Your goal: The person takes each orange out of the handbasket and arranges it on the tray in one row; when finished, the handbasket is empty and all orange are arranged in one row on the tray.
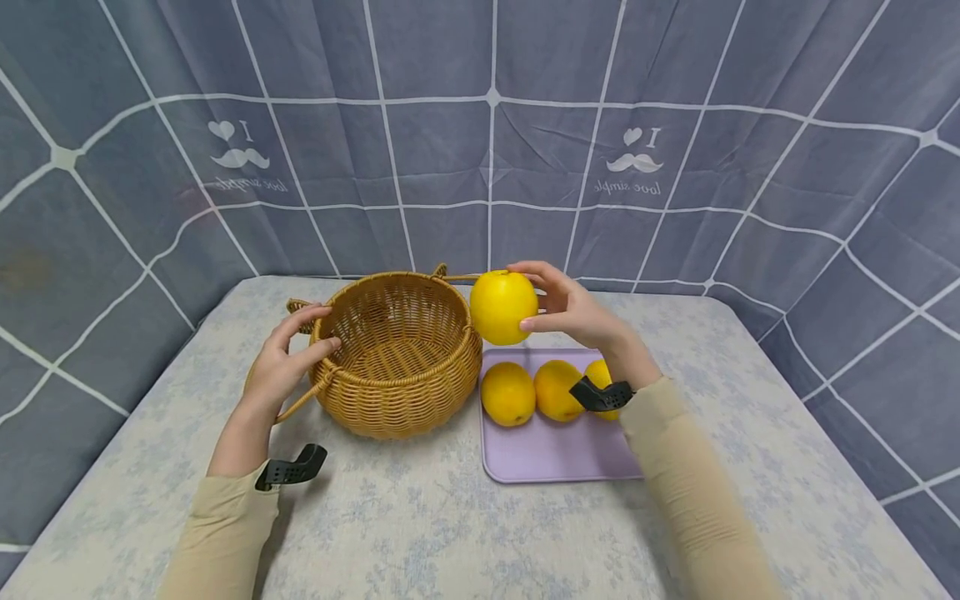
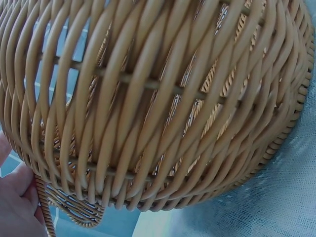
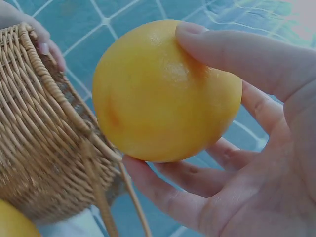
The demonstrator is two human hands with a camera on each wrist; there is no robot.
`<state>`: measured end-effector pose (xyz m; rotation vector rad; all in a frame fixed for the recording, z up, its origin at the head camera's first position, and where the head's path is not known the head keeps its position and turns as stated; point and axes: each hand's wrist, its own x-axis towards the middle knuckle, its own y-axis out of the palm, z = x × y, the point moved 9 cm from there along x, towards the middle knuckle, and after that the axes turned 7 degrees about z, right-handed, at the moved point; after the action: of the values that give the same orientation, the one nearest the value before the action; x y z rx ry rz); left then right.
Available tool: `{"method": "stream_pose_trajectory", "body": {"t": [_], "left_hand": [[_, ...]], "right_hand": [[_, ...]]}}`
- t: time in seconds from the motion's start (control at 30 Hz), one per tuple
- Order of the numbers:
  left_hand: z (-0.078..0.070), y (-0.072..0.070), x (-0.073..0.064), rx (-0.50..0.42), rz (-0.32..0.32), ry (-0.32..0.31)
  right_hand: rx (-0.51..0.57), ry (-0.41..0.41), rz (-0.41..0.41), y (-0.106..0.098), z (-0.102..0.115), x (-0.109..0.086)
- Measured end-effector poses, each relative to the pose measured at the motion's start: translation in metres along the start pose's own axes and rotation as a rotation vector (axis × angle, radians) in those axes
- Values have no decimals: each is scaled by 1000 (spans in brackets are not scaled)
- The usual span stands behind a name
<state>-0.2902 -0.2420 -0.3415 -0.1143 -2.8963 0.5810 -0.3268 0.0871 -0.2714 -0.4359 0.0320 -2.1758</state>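
Note:
A round wicker basket (image 1: 405, 417) stands at the left of the table, its open top showing a bare woven inside. My left hand (image 1: 279, 358) grips its left rim, thumb over the edge. In the left wrist view, the basket's woven side (image 2: 148, 98) fills most of the picture. Beside the basket's right rim, my right hand (image 1: 573, 312) holds a bright yellow orange (image 1: 502, 307) up in the air between thumb and fingers. Seen from the right wrist, the thumb lies on top of the orange (image 3: 158, 98) and the fingers curl beneath it.
Right of the basket lies a lilac tray (image 1: 555, 462) bearing a row of oranges (image 1: 508, 394), the rightmost partly behind my right wrist. A thin basket handle (image 1: 303, 402) hangs at the left. A grey checked curtain (image 1: 435, 158) rises behind the table.

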Motion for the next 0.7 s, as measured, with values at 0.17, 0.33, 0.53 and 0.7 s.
{"method": "stream_pose_trajectory", "body": {"t": [0.17, 0.33, 0.53, 0.7], "left_hand": [[0, 0, 0, -8, 0, -1], [1, -1, 1, -11, -1, -9], [3, -1, 1, -18, -1, -18], [2, 0, 1, -11, -1, -18]], "right_hand": [[20, -20, -39, -17, 6, -35], [10, -21, -101, -35, 6, -73], [-16, -17, -154, -53, 5, -115], [-20, -8, -219, -64, 5, -146]]}}
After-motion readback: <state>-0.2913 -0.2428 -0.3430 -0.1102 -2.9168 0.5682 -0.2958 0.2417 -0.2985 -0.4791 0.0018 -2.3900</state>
